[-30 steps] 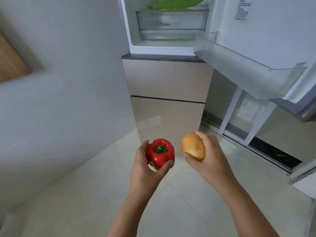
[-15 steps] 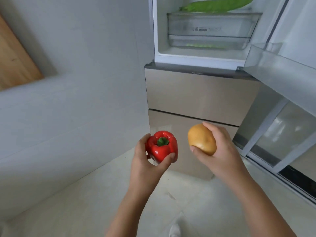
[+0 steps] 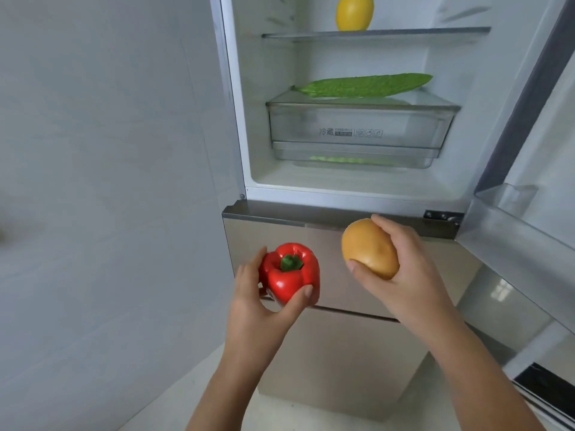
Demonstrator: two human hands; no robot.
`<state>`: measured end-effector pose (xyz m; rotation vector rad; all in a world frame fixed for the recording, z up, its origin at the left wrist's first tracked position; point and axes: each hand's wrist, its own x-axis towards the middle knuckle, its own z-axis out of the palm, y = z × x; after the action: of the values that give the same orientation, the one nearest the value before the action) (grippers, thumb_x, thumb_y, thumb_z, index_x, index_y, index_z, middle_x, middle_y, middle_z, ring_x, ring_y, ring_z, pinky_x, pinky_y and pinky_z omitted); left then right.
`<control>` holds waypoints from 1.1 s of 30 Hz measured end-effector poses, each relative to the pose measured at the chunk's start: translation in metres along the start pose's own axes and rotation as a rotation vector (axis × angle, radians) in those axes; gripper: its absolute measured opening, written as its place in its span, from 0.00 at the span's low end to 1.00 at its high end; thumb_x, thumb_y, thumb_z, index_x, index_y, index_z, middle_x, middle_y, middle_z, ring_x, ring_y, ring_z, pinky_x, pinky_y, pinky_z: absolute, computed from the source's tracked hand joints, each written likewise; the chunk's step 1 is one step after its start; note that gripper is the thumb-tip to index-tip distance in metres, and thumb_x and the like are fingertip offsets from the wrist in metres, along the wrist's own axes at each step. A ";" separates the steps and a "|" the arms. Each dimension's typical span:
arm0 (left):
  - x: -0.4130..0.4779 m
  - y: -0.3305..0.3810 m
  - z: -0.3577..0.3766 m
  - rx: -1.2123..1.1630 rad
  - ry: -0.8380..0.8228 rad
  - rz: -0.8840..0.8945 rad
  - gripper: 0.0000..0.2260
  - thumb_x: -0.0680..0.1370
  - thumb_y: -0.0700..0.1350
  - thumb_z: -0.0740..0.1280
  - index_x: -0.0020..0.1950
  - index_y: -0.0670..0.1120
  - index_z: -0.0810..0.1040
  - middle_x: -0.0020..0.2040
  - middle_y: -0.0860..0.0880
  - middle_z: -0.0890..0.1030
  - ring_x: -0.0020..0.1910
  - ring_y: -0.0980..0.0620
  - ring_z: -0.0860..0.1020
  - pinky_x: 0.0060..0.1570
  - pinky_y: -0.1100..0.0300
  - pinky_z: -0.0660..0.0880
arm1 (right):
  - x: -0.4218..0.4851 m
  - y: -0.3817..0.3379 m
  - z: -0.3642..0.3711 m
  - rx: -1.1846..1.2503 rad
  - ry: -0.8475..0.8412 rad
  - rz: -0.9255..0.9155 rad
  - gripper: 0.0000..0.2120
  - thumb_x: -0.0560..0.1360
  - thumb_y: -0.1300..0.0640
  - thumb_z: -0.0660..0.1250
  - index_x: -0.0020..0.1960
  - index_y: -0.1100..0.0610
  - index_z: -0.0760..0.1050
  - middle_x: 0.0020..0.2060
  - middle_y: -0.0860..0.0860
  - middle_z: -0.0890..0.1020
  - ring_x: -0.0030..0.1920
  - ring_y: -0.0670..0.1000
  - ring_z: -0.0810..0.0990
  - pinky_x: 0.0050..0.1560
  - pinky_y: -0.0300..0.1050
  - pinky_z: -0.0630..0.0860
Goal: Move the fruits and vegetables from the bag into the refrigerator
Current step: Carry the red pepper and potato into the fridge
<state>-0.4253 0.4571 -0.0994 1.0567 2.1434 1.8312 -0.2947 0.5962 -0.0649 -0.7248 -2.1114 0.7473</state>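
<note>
While the refrigerator [image 3: 357, 181] stands with its upper door open, the head view shows the task partly done: a yellow lemon [image 3: 354, 12] sits on the upper glass shelf [image 3: 435, 32] and a long green gourd [image 3: 364, 85] lies on the cover of the clear drawer [image 3: 357, 129]. Two items are not yet stored. The left hand [image 3: 258, 306] cups a red bell pepper [image 3: 291, 272], fingers [image 3: 303, 295] curled around its sides, stem up. The right hand [image 3: 407, 275] wraps a tan, potato-like item [image 3: 368, 247], thumb below and fingers over the top. Both are held in front of the lower drawers, below the open compartment. The bag is out of view, so what remains in it cannot be judged.
</note>
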 end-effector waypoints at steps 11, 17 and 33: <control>0.177 -0.003 0.012 -0.162 -0.177 0.137 0.34 0.60 0.59 0.74 0.63 0.58 0.66 0.56 0.63 0.72 0.52 0.66 0.74 0.45 0.75 0.72 | 0.127 -0.004 0.049 -0.061 0.154 0.091 0.33 0.67 0.52 0.73 0.68 0.48 0.62 0.61 0.44 0.66 0.55 0.42 0.66 0.54 0.37 0.63; 0.264 0.014 0.050 -0.226 -0.290 0.228 0.33 0.65 0.51 0.77 0.66 0.54 0.66 0.59 0.55 0.74 0.54 0.59 0.75 0.51 0.66 0.75 | 0.183 0.003 0.047 -0.180 0.304 0.124 0.32 0.66 0.52 0.74 0.66 0.52 0.64 0.56 0.45 0.68 0.53 0.42 0.67 0.52 0.35 0.61; 0.389 0.070 0.133 -0.279 -0.244 0.370 0.33 0.66 0.46 0.76 0.68 0.48 0.68 0.61 0.50 0.74 0.56 0.54 0.74 0.58 0.56 0.74 | 0.329 0.038 0.004 -0.169 0.441 0.026 0.32 0.67 0.51 0.73 0.67 0.51 0.65 0.57 0.45 0.68 0.55 0.41 0.67 0.49 0.29 0.61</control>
<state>-0.6169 0.7913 0.0597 1.5860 1.5814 1.9493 -0.4676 0.8493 0.0611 -0.9159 -1.7751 0.3788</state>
